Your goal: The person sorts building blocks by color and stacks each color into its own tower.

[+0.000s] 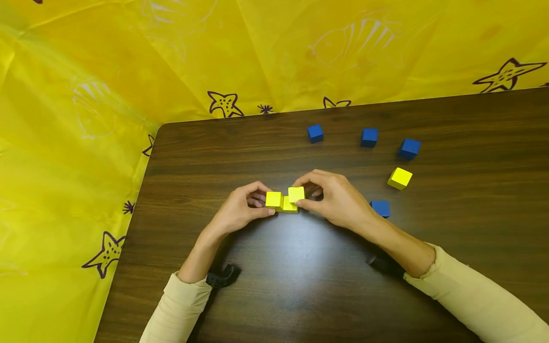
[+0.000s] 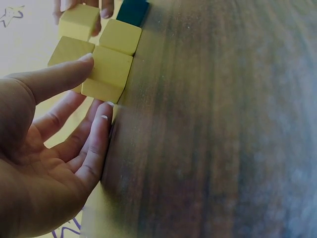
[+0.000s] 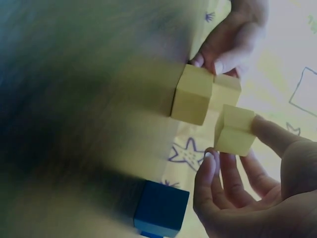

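Two yellow cubes sit side by side on the table, the right one being the lower yellow cube [image 1: 290,204]. Another yellow cube [image 1: 273,200] is stacked on the left one. My left hand [image 1: 238,207] grips this stack from its left side, its thumb [image 2: 74,72] lying where the two cubes meet. My right hand [image 1: 336,197] pinches one more yellow cube [image 3: 236,130] between thumb and fingers. In the right wrist view that cube hangs just above the right lower cube, beside the stacked one, with a gap below it.
A loose yellow cube [image 1: 400,178] lies to the right. Blue cubes stand around it: one near the right forearm [image 1: 380,208], others farther back, such as the leftmost blue cube [image 1: 315,133]. A yellow printed cloth [image 1: 274,52] borders the dark wooden table [image 1: 193,157].
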Demonstrator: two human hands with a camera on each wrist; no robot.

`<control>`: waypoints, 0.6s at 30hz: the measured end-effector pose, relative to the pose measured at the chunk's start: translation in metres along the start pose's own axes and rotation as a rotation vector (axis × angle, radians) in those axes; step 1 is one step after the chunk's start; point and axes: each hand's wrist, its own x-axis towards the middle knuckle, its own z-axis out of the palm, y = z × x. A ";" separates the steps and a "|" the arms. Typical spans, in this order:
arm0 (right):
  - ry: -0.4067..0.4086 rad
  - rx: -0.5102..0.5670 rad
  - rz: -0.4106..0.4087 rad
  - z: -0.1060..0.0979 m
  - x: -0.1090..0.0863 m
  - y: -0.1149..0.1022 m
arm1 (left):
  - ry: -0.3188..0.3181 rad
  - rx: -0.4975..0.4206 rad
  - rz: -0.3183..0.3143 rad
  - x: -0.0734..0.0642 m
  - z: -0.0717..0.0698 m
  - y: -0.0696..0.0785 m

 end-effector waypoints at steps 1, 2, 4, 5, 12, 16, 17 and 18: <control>-0.001 -0.001 -0.001 0.001 0.000 0.000 | 0.000 0.000 -0.002 0.000 0.000 0.000; -0.002 -0.002 0.000 0.002 0.001 0.000 | 0.000 0.001 -0.004 0.000 0.000 0.000; -0.002 0.005 -0.002 0.003 0.002 0.000 | -0.001 0.001 -0.007 0.000 0.000 0.000; -0.002 0.007 0.000 0.004 0.002 0.000 | -0.002 0.002 -0.006 0.000 0.000 0.000; -0.002 0.030 0.014 0.008 0.004 -0.002 | -0.003 0.003 0.001 -0.001 0.000 0.000; -0.010 0.018 0.022 0.010 0.005 -0.003 | -0.006 -0.002 -0.004 -0.001 0.000 0.000; -0.013 0.008 0.024 0.011 0.005 -0.003 | -0.006 -0.003 -0.005 -0.001 -0.001 0.000; -0.016 -0.001 0.028 0.011 0.005 -0.004 | -0.006 -0.004 -0.005 -0.001 -0.001 0.000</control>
